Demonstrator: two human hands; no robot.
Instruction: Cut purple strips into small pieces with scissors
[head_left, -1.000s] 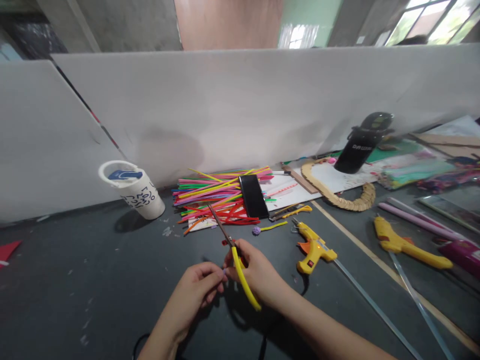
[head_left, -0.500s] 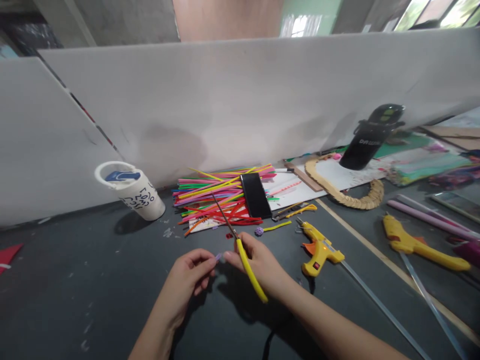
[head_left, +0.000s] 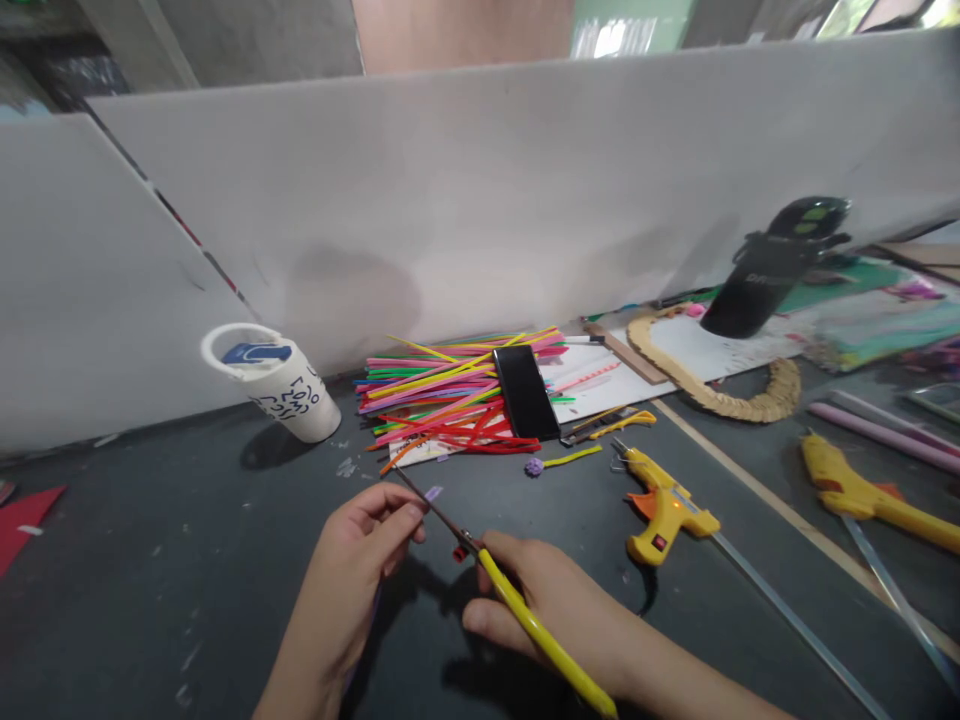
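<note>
Both hands have dropped to the lower middle of the frame, and the scissors (head_left: 495, 582) now slant toward the upper left.

I see my right hand (head_left: 559, 615) wrapped tight round the yellow handle, blades nearly together and running past my left hand (head_left: 352, 570). Its thumb and forefinger press together right at the blade; I cannot tell whether they pinch anything. A purple scrap (head_left: 433, 493) sits just above the blade, free of both hands. Further up lie the straws (head_left: 442, 395) and phone (head_left: 527, 392), with a glue gun (head_left: 664, 500) at right and a cup (head_left: 281, 385) at left.
</note>
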